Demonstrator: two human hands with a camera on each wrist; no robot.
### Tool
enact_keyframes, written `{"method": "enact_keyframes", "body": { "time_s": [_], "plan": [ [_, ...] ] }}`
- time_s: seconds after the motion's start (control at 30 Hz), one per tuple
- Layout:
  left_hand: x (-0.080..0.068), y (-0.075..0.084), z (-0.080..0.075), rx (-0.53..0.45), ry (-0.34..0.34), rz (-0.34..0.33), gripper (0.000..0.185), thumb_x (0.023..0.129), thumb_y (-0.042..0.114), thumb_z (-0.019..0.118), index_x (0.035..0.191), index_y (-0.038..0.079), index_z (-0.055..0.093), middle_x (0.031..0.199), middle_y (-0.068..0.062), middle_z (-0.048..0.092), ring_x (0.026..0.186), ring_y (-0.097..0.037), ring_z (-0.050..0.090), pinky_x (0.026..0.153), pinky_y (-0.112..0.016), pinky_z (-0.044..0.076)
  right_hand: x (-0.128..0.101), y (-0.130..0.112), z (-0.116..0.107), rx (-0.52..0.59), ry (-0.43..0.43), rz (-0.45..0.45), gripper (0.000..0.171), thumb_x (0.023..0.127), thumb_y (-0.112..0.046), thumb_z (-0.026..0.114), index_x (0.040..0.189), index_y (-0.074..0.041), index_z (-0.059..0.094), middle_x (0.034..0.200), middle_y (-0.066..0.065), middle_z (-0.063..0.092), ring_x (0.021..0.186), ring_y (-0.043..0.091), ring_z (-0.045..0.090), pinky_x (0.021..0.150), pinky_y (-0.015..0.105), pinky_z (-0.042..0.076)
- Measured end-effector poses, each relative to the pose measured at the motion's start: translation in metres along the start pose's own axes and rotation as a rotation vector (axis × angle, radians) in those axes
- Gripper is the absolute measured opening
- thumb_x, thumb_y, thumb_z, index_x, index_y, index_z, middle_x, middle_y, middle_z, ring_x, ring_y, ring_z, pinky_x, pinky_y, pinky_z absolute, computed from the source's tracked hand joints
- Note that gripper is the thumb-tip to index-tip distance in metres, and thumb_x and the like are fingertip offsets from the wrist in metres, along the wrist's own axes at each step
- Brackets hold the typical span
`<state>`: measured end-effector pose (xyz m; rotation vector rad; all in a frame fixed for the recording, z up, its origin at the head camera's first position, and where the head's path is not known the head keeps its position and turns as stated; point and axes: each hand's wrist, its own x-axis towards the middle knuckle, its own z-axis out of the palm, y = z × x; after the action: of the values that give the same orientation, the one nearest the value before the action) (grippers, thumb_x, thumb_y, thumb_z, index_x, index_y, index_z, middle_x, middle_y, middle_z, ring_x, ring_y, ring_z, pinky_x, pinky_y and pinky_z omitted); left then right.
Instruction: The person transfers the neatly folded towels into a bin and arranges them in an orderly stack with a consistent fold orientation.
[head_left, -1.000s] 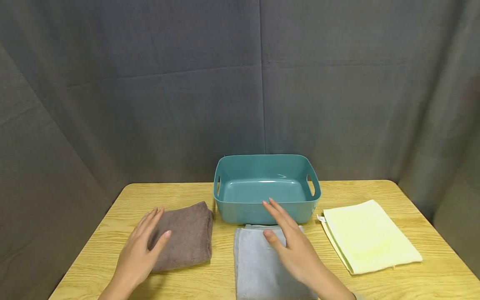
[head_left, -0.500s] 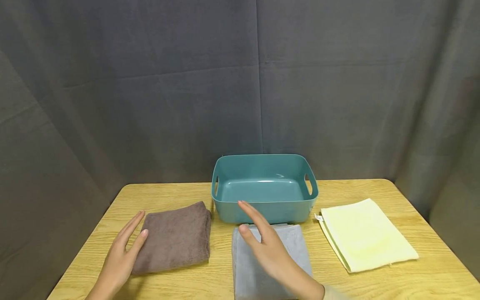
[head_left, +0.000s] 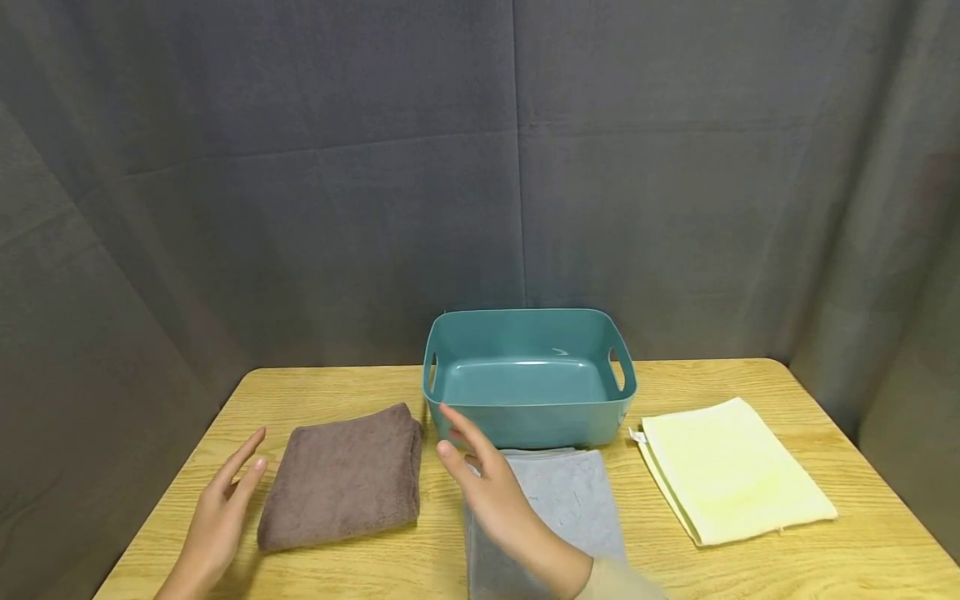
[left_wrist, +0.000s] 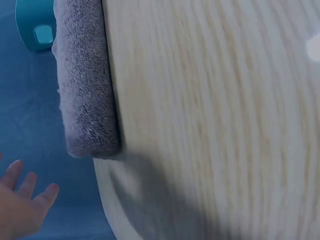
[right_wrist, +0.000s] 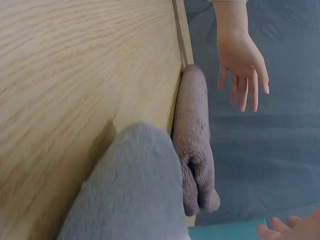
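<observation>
In the head view, a folded brown towel (head_left: 341, 479) lies on the left part of the table, with my left hand (head_left: 212, 525) held just to its left. The fingers of that hand are relaxed and hold nothing. My right hand (head_left: 498, 500) hovers over a folded grey towel (head_left: 577, 496) at the front middle, fingers loosely extended and nothing in them. Part of the grey towel is hidden by the hand and forearm. The right wrist view has the grey towel (right_wrist: 135, 190) nearest, the brown towel (right_wrist: 192, 115) beyond it, and the left hand (right_wrist: 243, 57) past that.
Behind the grey towel stands a teal plastic bin (head_left: 525, 425) with handle holes, nothing inside it. A folded yellow towel (head_left: 738, 475) with a white tag lies on the right. Dark grey curtain (head_left: 375, 208) surrounds the wooden table (head_left: 337, 379).
Both hands have shifted left: the left hand from over the brown towel to beside it, the right hand across the grey towel toward its left side. The towels and bin stay put.
</observation>
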<state>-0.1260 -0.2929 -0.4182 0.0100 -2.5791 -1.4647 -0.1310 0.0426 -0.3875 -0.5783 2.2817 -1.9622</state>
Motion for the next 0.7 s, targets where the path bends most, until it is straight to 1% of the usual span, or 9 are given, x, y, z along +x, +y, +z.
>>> {"method": "enact_keyframes", "body": {
  "time_s": [0.13, 0.17, 0.23, 0.3, 0.37, 0.4, 0.43, 0.53, 0.7],
  "plan": [
    [0.002, -0.005, -0.003, -0.024, 0.011, -0.035, 0.06, 0.107, 0.046, 0.036, 0.159, 0.018, 0.025, 0.161, -0.015, 0.023, 0.144, -0.045, 0.019, 0.106, -0.071, 0.021, 0.005, 0.002, 0.011, 0.043, 0.02, 0.008, 0.053, 0.105, -0.043, 0.044, 0.155, -0.026, 0.035, 0.156, 0.005, 0.035, 0.139, 0.029, 0.036, 0.108, 0.057, 0.034],
    [0.003, -0.006, -0.004, -0.022, 0.011, -0.051, 0.061, 0.107, 0.047, 0.035, 0.159, 0.018, 0.024, 0.161, -0.015, 0.023, 0.144, -0.044, 0.021, 0.111, -0.061, 0.024, 0.006, 0.002, 0.014, 0.056, 0.025, 0.011, 0.053, 0.105, -0.043, 0.044, 0.154, -0.025, 0.035, 0.155, 0.006, 0.036, 0.138, 0.029, 0.037, 0.107, 0.057, 0.035],
    [0.004, -0.01, -0.005, -0.011, 0.017, -0.069, 0.061, 0.107, 0.048, 0.033, 0.159, 0.018, 0.023, 0.16, -0.015, 0.026, 0.145, -0.028, 0.026, 0.113, -0.036, 0.031, 0.009, 0.002, 0.02, 0.079, 0.032, 0.017, 0.054, 0.105, -0.044, 0.045, 0.154, -0.023, 0.036, 0.154, 0.008, 0.038, 0.137, 0.03, 0.038, 0.107, 0.055, 0.036],
    [0.004, -0.013, -0.006, 0.001, 0.025, -0.089, 0.062, 0.107, 0.049, 0.032, 0.159, 0.018, 0.023, 0.159, -0.014, 0.028, 0.142, -0.014, 0.029, 0.102, -0.013, 0.033, 0.011, 0.003, 0.026, 0.103, 0.038, 0.024, 0.055, 0.105, -0.045, 0.045, 0.153, -0.022, 0.037, 0.152, 0.01, 0.039, 0.137, 0.03, 0.039, 0.107, 0.053, 0.037],
    [0.004, -0.017, -0.007, 0.012, 0.033, -0.105, 0.062, 0.107, 0.049, 0.031, 0.159, 0.018, 0.023, 0.158, -0.014, 0.031, 0.138, -0.009, 0.031, 0.083, -0.001, 0.03, 0.014, 0.004, 0.031, 0.119, 0.044, 0.034, 0.056, 0.104, -0.046, 0.046, 0.153, -0.02, 0.038, 0.152, 0.011, 0.04, 0.137, 0.032, 0.039, 0.107, 0.053, 0.037],
    [0.004, -0.019, -0.007, 0.01, 0.034, -0.104, 0.062, 0.107, 0.049, 0.031, 0.159, 0.017, 0.024, 0.158, -0.015, 0.031, 0.139, -0.01, 0.032, 0.083, -0.001, 0.032, 0.015, 0.004, 0.034, 0.127, 0.045, 0.038, 0.057, 0.104, -0.046, 0.047, 0.153, -0.019, 0.038, 0.152, 0.011, 0.04, 0.137, 0.033, 0.038, 0.107, 0.053, 0.037],
    [0.005, -0.02, -0.008, 0.003, 0.03, -0.111, 0.062, 0.107, 0.05, 0.03, 0.159, 0.016, 0.023, 0.158, -0.015, 0.031, 0.14, -0.017, 0.032, 0.083, -0.003, 0.033, 0.016, 0.005, 0.036, 0.133, 0.05, 0.039, 0.057, 0.104, -0.045, 0.047, 0.153, -0.018, 0.038, 0.152, 0.012, 0.04, 0.137, 0.033, 0.039, 0.107, 0.053, 0.037],
    [0.006, -0.023, -0.009, -0.012, 0.017, -0.128, 0.065, 0.106, 0.051, 0.029, 0.159, 0.013, 0.022, 0.158, -0.017, 0.03, 0.14, -0.03, 0.032, 0.083, -0.006, 0.038, 0.019, 0.007, 0.043, 0.158, 0.075, 0.041, 0.057, 0.104, -0.042, 0.049, 0.152, -0.015, 0.038, 0.15, 0.014, 0.042, 0.135, 0.035, 0.041, 0.105, 0.054, 0.039],
    [0.008, -0.024, -0.01, -0.044, -0.009, -0.172, 0.069, 0.106, 0.053, 0.029, 0.159, 0.011, 0.021, 0.158, -0.018, 0.029, 0.138, -0.03, 0.032, 0.083, -0.01, 0.042, 0.023, 0.01, 0.053, 0.186, 0.124, 0.058, 0.055, 0.104, -0.038, 0.052, 0.152, -0.014, 0.04, 0.149, 0.016, 0.042, 0.132, 0.036, 0.043, 0.104, 0.054, 0.041]
  ]
}}
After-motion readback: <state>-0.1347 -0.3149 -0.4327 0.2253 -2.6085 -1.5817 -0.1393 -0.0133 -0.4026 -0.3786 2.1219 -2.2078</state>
